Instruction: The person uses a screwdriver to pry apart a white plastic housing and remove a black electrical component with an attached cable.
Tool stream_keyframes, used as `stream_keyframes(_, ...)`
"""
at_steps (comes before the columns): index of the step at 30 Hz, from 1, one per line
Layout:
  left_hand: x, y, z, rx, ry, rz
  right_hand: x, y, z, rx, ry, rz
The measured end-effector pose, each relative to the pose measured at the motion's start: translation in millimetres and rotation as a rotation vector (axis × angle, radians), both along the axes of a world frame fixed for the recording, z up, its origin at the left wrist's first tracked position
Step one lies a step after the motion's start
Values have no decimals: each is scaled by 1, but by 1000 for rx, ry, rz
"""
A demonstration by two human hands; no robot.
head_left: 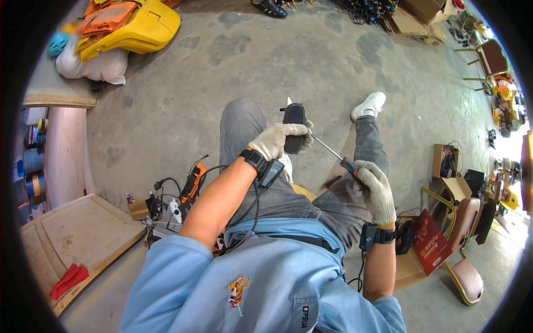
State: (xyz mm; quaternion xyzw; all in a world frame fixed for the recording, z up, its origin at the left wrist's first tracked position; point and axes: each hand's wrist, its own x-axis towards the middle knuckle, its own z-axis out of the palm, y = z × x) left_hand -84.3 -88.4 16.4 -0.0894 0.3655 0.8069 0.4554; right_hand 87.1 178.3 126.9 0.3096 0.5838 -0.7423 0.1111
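Above my lap, my left hand [280,139] in a pale knitted glove grips a black elongated oval plastic part [294,116], its fingers wrapped round the lower half. A small white pointed piece [289,101] shows at the part's upper end. My right hand [376,186], gloved likewise, is closed round the dark handle of a screwdriver [328,147]. The metal shaft slants up and left, its tip close beside my left fingers. Whether the tip touches the black part cannot be made out.
An orange power tool [193,181] with cables lies left of my leg. A wooden board [94,230] bears a red cloth [69,280]. Yellow plastic pieces [155,28] are stacked at far left. Chairs [468,222] and a red box [431,242] stand right. Another person's shoe [271,8] shows at the top.
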Motion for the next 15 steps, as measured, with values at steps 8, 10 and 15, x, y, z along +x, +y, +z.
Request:
stream_keyframes(8,0,2,0,58,-51,27,-4,-4,7,21,11,7)
stream_keyframes(10,-1,3,2,54,-53,31,-3,-4,7,28,11,3)
stream_keyframes(15,1,4,7,-21,-42,28,-4,-4,8,90,23,36)
